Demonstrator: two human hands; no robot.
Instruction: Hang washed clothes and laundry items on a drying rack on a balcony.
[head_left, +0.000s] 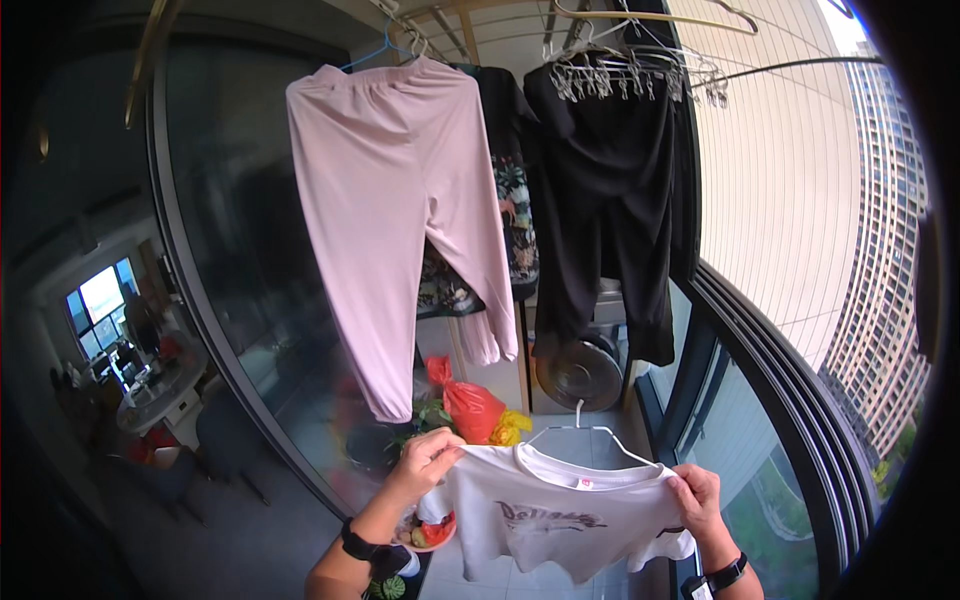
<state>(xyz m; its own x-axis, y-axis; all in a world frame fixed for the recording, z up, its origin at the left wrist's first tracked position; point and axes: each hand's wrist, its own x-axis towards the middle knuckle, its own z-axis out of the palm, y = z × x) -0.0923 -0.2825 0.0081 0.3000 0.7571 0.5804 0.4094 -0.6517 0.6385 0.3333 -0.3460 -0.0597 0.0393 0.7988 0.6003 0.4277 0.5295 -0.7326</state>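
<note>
A white T-shirt (555, 540) with dark lettering on its front hangs on a white wire hanger (611, 437), whose hook points up out of the neck opening. My left hand (429, 459) pinches the shirt at one shoulder. At the opposite shoulder my right hand (696, 495) grips the cloth, thumb in front. The hanger's ends are hidden inside the shirt. Above and beyond my hands hang pink trousers (375, 187) with an elastic waistband. To their right are black trousers (600, 172).
A clip hanger (600, 79) and a gold-coloured hanger (667, 16) hang overhead. Below stand a red plastic bag (472, 409) and a front-loading washing machine (581, 375). A glass sliding door's frame (202, 300) runs along the left. On the right is a window frame (780, 367).
</note>
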